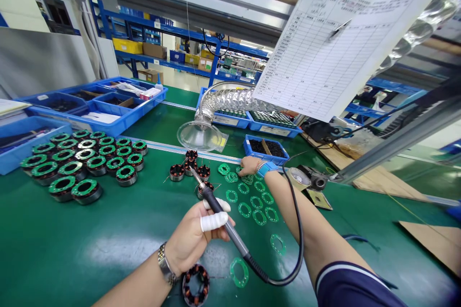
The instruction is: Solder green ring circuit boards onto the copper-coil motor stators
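My left hand, with white finger cots and a wristwatch, is closed round a black soldering iron. Its tip points at a small group of copper-wound stators. The iron's cable loops over my right forearm. My right hand, with a blue wrist strap, reaches far out. Its fingers curl down onto a pile of flat green ring boards and seem to pinch one. More green rings lie scattered below that arm. One more wound stator lies by my left wrist.
Several stators topped with green rings stand in rows at the left. A clear fume hood on a silver hose hangs behind the work spot. Blue bins line the back. A paper sheet hangs top right; a tape roll and cardboard lie right.
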Demonstrator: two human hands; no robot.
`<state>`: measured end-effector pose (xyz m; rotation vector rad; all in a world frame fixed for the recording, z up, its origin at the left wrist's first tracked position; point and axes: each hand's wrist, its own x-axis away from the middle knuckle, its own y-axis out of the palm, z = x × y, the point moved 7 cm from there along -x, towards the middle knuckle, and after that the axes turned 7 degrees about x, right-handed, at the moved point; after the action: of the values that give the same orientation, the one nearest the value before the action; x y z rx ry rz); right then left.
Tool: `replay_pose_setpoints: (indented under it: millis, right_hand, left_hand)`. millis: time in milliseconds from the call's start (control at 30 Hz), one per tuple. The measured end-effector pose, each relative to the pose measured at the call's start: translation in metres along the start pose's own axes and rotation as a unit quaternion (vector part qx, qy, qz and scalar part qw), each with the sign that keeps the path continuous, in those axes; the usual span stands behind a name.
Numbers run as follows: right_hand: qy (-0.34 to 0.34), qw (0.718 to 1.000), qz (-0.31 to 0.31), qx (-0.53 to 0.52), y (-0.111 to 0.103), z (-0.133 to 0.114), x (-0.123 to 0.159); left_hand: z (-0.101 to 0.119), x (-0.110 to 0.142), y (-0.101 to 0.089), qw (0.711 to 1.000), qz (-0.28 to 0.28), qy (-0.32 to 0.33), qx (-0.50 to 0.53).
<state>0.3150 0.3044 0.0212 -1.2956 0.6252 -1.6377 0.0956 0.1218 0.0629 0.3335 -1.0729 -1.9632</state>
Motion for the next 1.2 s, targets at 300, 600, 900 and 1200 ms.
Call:
replay_pose_setpoints:
  millis: [300,600,900,1200]
  right_hand:
    - [0.001,1.000,0.013,-0.023,0.003,0.020,0.012]
    - [-0.008,0.997,0.068,-0.046,0.013,0.016,0.041]
    - [-0.041,0.991,0.105,-0.069,0.016,0.018,0.036]
    - [-0.074,0.989,0.107,-0.069,0.014,0.007,0.028]
  left_hand:
    - [0.000,0.000,0.000,1.000,0.002,-0.002,0.001]
    - [-0.001,0.001,0.001,1.000,0.004,-0.003,-0.003]
    - [-0.001,0.001,0.001,1.000,0.003,0.000,-0.002]
    - [-0.002,0.000,0.001,1.000,0.007,-0.001,0.003]
